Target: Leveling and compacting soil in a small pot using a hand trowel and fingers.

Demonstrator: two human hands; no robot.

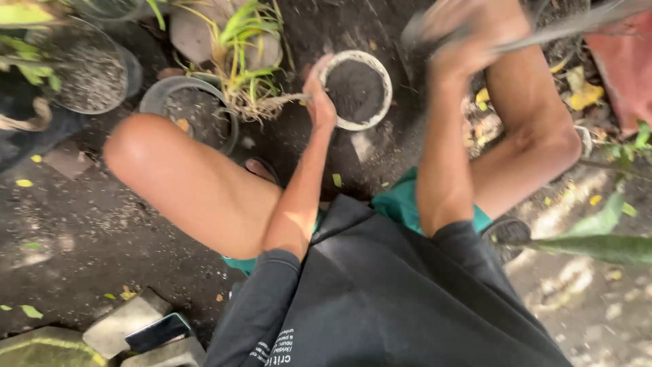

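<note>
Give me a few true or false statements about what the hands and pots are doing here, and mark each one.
1. The left hand grips a grassy plant by its stem, beside the white-rimmed pot. True.
2. The white-rimmed pot holds water. False: it holds dark soil.
3. The right hand is raised, blurred, holding a long tool. True.
4. A phone lies on the person's lap. False: it rests on stone blocks on the ground.
5. The person wears green shorts. True.
</note>
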